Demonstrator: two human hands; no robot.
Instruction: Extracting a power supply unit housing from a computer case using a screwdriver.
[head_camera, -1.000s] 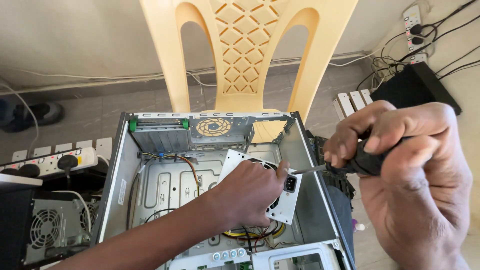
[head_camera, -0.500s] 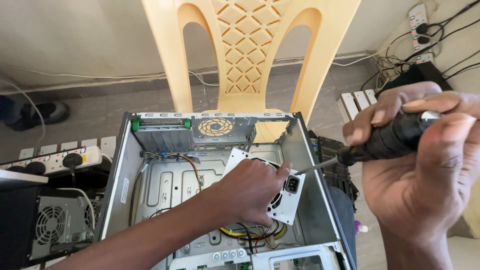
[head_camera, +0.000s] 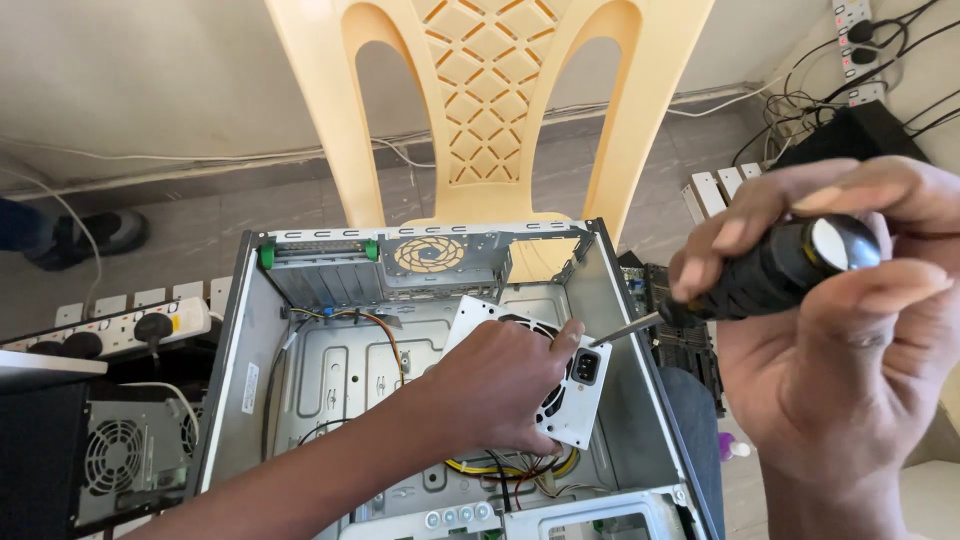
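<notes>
My right hand (head_camera: 850, 340) has lifted and swung since a second ago: the screwdriver (head_camera: 770, 272) now shows me its yellow-ringed butt, and its tip has drawn nearer the power supply (head_camera: 575, 385) without quite touching. I judge I am lining up on a screw by the socket. My right fingers are wrapped tight round the handle. My left hand (head_camera: 500, 385) has stayed put, fingers spread flat and pressing the supply, which sits tilted inside the case (head_camera: 640, 400).

The case lies open on a grey floor. Behind the case stands a yellow plastic chair (head_camera: 490, 110); left of it a power strip (head_camera: 130, 325) and another computer; right of it, cables.
</notes>
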